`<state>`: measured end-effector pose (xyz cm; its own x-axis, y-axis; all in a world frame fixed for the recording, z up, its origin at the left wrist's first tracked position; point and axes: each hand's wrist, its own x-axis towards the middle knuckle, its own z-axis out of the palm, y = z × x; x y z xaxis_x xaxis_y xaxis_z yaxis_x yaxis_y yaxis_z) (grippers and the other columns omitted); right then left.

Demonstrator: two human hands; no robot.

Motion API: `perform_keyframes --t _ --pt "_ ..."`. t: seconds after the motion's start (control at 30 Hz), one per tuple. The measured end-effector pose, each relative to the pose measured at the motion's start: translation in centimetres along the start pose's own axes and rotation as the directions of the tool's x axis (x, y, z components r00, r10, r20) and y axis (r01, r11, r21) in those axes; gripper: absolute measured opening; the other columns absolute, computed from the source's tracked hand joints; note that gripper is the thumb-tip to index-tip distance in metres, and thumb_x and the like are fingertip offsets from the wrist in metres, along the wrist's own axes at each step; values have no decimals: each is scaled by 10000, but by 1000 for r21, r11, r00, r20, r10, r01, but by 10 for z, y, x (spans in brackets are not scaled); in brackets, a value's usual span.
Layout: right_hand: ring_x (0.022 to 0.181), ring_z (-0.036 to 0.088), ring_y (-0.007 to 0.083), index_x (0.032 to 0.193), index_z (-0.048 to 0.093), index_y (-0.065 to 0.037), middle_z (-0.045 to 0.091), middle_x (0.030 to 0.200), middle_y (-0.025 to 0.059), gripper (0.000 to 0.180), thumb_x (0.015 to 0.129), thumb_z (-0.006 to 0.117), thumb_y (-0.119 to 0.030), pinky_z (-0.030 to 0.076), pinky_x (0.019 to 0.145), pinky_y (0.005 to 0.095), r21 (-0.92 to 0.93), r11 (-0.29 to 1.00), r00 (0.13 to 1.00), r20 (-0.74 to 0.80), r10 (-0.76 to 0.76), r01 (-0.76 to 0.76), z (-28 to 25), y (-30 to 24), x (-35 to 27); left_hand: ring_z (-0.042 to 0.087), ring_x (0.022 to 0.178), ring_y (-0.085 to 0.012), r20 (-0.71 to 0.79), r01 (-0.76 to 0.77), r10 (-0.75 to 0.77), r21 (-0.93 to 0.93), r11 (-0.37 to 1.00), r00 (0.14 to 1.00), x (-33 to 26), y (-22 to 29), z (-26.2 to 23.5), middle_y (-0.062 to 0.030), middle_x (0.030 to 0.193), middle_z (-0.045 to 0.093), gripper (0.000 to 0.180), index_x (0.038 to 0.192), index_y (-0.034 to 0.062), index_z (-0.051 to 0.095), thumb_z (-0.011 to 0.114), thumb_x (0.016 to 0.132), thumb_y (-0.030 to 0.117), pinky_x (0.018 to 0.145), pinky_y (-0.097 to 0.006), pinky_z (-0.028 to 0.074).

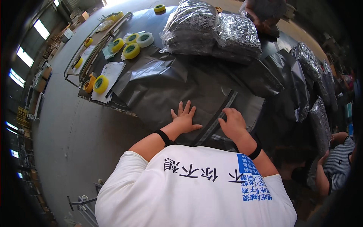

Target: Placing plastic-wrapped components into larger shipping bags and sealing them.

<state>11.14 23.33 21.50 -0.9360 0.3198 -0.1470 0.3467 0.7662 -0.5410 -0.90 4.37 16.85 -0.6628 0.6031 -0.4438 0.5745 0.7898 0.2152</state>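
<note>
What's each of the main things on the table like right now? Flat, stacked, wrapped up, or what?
Dark gray plastic: spread out, wrinkled
Strip: slanting across the plastic; can't tell if peeled
Silver packages at the back: stacked and wrapped
Loose papers: lying overlapped
Front yellow tape roll: lying on the papers
White tape roll: lying flat

The grey bag (pixel 206 83) is showing smooth plastic, turning glossy along its creases and duller where flat. The stacked bundle (pixel 191 28) is gleaming in crinkled, clear plastic. The yellow tape roll (pixel 131 57) is looking slick and shiny, while the paper sheets (pixel 114 70) are staying matt. The white shirt (pixel 196 206) is showing soft, matt cloth; the floor (pixel 72 125) is appearing smooth and dull.
</note>
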Motion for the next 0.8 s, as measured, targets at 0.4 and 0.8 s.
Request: perform_keyframes --t 0.4,0.8 --pt "1195 526 354 1165 626 -23 621 1204 172 411 819 669 -240 400 1013 452 -45 946 946 -30 -321 320 20 34 2 483 1268 -371 -570 -112 -562 -754 647 599 194 -144 -290 -325 1348 471 1078 1377 -156 342 705 734 630 1023 -372 393" --pt "1127 569 365 1172 623 -13 615 1198 198 405 831 675 -224 448 975 424 148 988 988 -155 -21 44 -1 37 -33 709 754 -221 24 21 -23 -993 -116 999 293 -89 -308 -113 911 727 355 1056 23 648 660 890 336 707 -380 589"
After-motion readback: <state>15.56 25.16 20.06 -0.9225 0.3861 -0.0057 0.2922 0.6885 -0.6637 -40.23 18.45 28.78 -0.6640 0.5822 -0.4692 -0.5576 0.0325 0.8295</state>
